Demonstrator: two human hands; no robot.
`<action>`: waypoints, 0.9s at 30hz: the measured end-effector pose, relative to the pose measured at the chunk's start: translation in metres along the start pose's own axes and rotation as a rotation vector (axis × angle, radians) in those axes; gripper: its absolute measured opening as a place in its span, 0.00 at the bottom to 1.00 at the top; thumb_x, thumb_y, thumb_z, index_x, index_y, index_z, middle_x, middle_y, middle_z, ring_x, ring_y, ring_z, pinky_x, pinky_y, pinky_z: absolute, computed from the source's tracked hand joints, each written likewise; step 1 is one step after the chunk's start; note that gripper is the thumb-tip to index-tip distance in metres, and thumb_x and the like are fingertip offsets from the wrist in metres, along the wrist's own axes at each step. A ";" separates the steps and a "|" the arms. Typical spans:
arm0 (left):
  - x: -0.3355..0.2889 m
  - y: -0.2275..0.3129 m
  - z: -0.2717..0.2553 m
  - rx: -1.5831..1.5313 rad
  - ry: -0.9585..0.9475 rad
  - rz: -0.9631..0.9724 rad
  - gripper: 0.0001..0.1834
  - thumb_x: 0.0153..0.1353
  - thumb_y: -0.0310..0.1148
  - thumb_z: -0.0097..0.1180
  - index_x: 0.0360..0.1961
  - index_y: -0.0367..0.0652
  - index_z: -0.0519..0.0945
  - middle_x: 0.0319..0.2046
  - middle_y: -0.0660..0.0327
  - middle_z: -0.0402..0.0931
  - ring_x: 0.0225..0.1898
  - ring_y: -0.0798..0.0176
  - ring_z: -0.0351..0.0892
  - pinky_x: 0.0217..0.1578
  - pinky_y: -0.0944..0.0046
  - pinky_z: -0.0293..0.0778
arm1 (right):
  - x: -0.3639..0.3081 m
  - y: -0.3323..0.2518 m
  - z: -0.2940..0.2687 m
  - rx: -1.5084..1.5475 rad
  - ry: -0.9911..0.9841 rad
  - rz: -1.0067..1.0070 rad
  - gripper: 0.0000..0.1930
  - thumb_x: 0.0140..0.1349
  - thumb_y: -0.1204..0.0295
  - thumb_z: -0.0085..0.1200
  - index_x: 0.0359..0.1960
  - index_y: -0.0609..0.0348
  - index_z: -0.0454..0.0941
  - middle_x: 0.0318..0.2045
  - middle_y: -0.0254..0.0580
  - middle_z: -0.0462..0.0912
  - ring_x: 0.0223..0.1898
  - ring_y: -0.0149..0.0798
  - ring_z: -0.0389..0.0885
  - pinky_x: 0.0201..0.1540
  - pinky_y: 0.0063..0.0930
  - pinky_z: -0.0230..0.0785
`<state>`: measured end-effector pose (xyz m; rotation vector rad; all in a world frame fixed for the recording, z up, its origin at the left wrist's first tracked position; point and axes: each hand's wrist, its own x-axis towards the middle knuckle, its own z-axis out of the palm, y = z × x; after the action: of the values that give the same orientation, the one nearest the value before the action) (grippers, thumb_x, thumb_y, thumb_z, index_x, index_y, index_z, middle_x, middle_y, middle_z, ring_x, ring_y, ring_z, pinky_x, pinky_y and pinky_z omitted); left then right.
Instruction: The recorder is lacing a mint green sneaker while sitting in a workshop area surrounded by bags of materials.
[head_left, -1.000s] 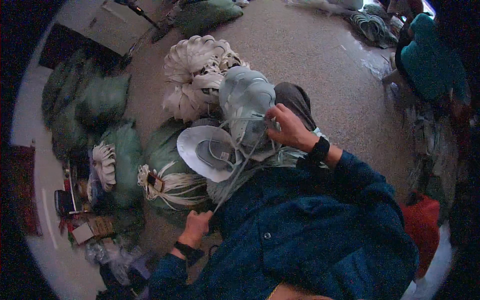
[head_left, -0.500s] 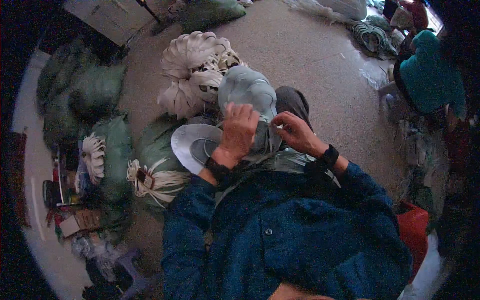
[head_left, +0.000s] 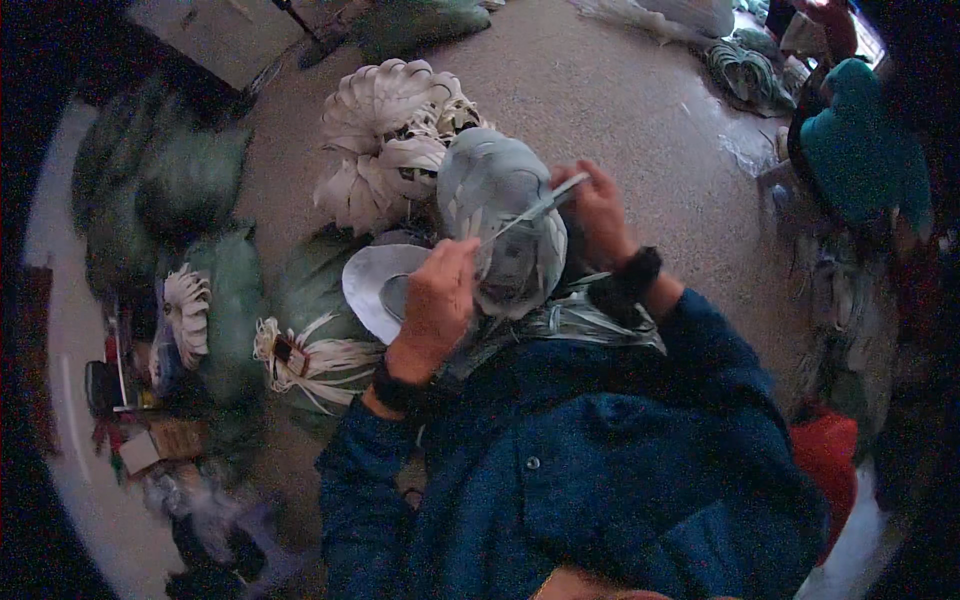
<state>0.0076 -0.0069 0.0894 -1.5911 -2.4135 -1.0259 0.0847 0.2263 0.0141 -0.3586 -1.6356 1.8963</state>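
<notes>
Between my two hands a thin pale strip (head_left: 535, 212) is stretched at a slant, higher at its right end. My left hand (head_left: 437, 300) pinches its lower end. My right hand (head_left: 600, 208) is closed around its upper end. Beneath the strip, at my lap, lies a stack of grey-green curved, overlapping pieces (head_left: 490, 165), rounded like cap brims. A white oval piece with a grey middle (head_left: 365, 285) sits just left of my left hand, which partly covers it. Loose pale strips (head_left: 590, 318) lie across my lap below my right wrist.
Beyond the stack, cream curved pieces (head_left: 385, 95) are heaped on the floor (head_left: 620, 110). Green sacks (head_left: 225, 310) stand at the left, near a bundle of cream strips (head_left: 320, 355). A person in a teal top (head_left: 860, 150) sits at the right. A red object (head_left: 825, 450) is beside me.
My right hand has moved up and away to the right, and my left hand down and left. The strip is now drawn out between them above the stack.
</notes>
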 end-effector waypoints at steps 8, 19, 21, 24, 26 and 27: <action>0.001 -0.026 0.023 -0.200 0.013 -0.170 0.09 0.63 0.25 0.47 0.38 0.34 0.78 0.34 0.45 0.77 0.39 0.40 0.77 0.39 0.51 0.72 | -0.023 -0.009 -0.114 0.501 0.157 0.404 0.13 0.71 0.60 0.46 0.37 0.56 0.75 0.32 0.37 0.79 0.28 0.31 0.73 0.29 0.24 0.66; 0.016 -0.057 0.032 -0.127 -0.046 -0.166 0.08 0.59 0.28 0.53 0.36 0.37 0.81 0.33 0.47 0.78 0.38 0.43 0.78 0.39 0.52 0.73 | -0.019 0.026 -0.181 0.969 0.148 0.328 0.09 0.69 0.69 0.46 0.38 0.60 0.75 0.34 0.39 0.79 0.34 0.36 0.75 0.37 0.29 0.71; 0.021 -0.055 0.028 0.122 -0.038 -0.039 0.06 0.58 0.28 0.57 0.34 0.37 0.81 0.32 0.49 0.78 0.37 0.45 0.78 0.37 0.57 0.73 | -0.022 0.029 -0.180 0.956 0.176 0.327 0.08 0.68 0.70 0.47 0.39 0.61 0.75 0.35 0.41 0.80 0.35 0.37 0.76 0.40 0.31 0.72; 0.029 -0.043 0.022 0.165 -0.077 -0.106 0.07 0.56 0.29 0.59 0.34 0.37 0.82 0.30 0.51 0.79 0.35 0.48 0.80 0.36 0.57 0.74 | -0.026 0.033 -0.179 0.792 0.286 0.347 0.10 0.68 0.69 0.48 0.43 0.63 0.75 0.38 0.42 0.80 0.39 0.38 0.78 0.45 0.34 0.73; 0.033 -0.038 0.024 -0.040 -0.110 -0.265 0.08 0.56 0.30 0.59 0.35 0.37 0.82 0.30 0.51 0.80 0.33 0.50 0.81 0.36 0.58 0.75 | -0.028 0.031 -0.173 0.480 0.243 0.338 0.11 0.68 0.69 0.47 0.45 0.63 0.75 0.41 0.42 0.79 0.43 0.38 0.78 0.47 0.33 0.73; 0.035 -0.037 0.026 -0.206 -0.116 -0.354 0.08 0.56 0.30 0.59 0.35 0.37 0.82 0.29 0.51 0.81 0.33 0.51 0.81 0.36 0.59 0.75 | -0.031 0.027 -0.167 0.321 0.218 0.328 0.12 0.68 0.68 0.46 0.47 0.63 0.75 0.43 0.42 0.79 0.45 0.38 0.78 0.49 0.33 0.73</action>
<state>-0.0327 0.0267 0.0656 -1.3347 -2.8211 -1.3077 0.1958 0.3397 -0.0513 -0.7034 -1.1589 2.2278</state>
